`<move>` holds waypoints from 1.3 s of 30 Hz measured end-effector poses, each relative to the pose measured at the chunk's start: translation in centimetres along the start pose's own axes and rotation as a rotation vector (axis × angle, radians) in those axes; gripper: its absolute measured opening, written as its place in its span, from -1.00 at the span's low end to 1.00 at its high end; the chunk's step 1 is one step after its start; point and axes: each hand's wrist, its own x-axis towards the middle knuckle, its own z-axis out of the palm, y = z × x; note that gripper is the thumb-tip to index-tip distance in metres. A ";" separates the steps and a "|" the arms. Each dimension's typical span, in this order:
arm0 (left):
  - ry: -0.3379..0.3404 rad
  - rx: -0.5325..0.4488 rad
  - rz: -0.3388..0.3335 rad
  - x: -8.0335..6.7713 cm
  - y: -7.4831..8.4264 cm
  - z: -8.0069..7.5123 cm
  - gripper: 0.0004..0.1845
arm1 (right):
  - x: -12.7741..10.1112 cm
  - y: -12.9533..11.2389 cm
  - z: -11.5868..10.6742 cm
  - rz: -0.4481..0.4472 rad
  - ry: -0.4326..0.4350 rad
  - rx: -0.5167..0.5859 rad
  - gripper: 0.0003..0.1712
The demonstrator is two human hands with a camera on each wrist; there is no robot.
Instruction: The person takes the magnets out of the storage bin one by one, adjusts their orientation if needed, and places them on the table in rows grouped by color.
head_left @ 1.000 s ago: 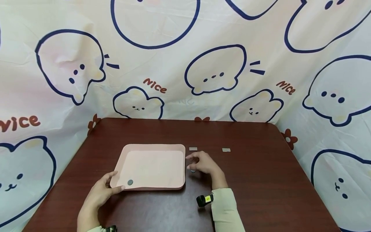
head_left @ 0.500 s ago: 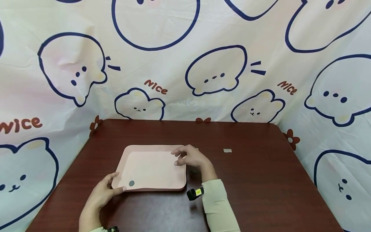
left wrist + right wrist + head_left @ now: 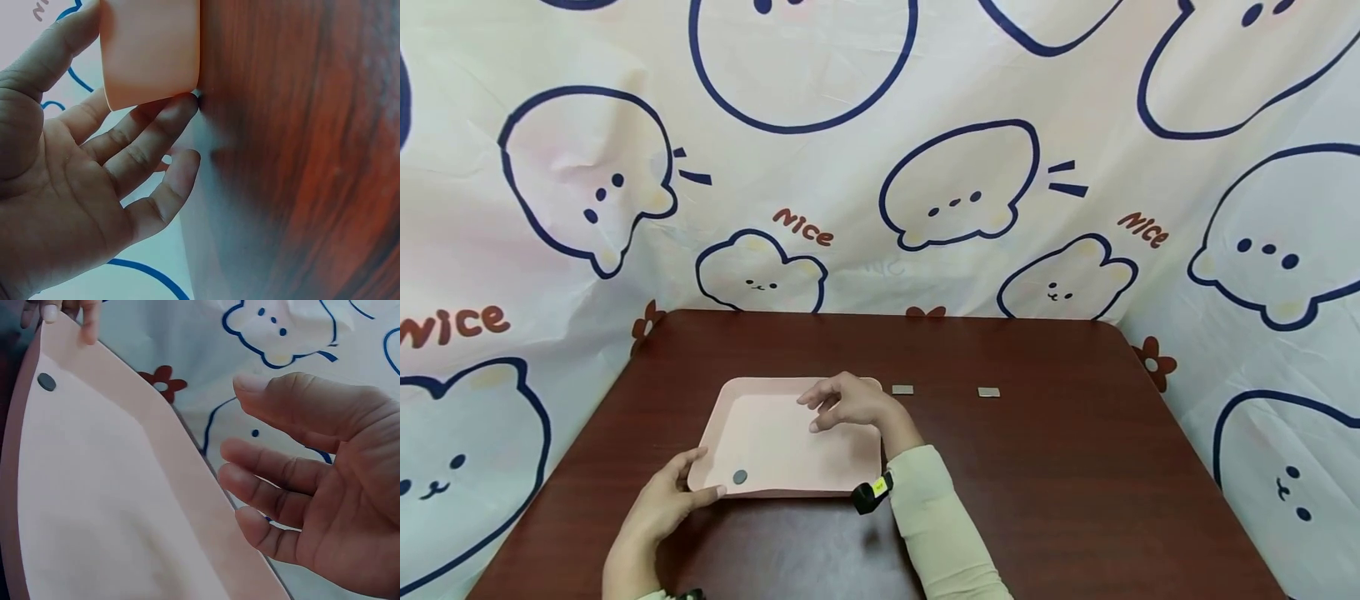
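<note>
A shallow pale pink tray [image 3: 775, 433] lies on the brown table. My left hand [image 3: 658, 504] grips its near left corner, the thumb over the front rim and the other fingers along the left side. Inside the tray, close to that corner, lies a small dark grey disc [image 3: 740, 477]. Above the tray's right half hovers my right hand [image 3: 848, 402], its fingers loosely bent. In the right wrist view the thumb [image 3: 294, 403] stands apart from the fingertips, with nothing seen held.
Two small grey rectangular pieces lie on the table: one piece [image 3: 902, 390] just beyond the tray's right rim, the other piece [image 3: 988, 392] farther right. Behind the table [image 3: 1075, 467] hangs a white cloth [image 3: 850, 183] printed with cartoon bears. A black band [image 3: 871, 493] sits at the right wrist.
My right hand has moved left from beside the tray to over it. A small round thing near its thumb earlier is now hidden by the arm. The left hand keeps its place.
</note>
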 end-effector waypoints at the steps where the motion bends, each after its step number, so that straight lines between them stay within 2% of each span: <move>1: 0.001 0.002 -0.002 0.0 0.0 0.0 -0.12 | 0.2 -0.1 0.2 -0.001 -0.017 0.010 -0.53; 3: 0.001 -0.003 0.000 0.0 -0.1 0.0 -0.12 | 0.8 -0.2 0.5 -0.006 -0.054 0.060 -0.52; 6: 0.001 -0.008 0.001 0.1 -0.1 0.0 -0.12 | 1.7 -0.5 1.2 0.003 -0.105 0.075 -0.51; 14: 0.006 -0.007 0.001 0.2 0.0 0.1 -0.12 | 3.9 -0.8 3.3 0.029 -0.199 0.053 -0.52; 23: 0.000 -0.035 0.011 0.1 -0.1 0.0 -0.13 | 5.8 -1.6 5.8 0.150 -0.286 0.156 -0.60; 28: 0.004 -0.058 0.026 0.0 -0.3 0.1 -0.13 | 6.6 -1.8 7.4 0.181 -0.317 0.194 -0.65; 33: 0.013 -0.060 0.036 0.0 -0.3 0.2 -0.14 | 7.0 -1.1 8.4 0.159 -0.314 0.169 -0.68; 39: 0.020 -0.078 0.031 -0.2 -0.3 0.2 -0.15 | 7.3 -0.6 9.1 0.124 -0.293 0.043 -0.69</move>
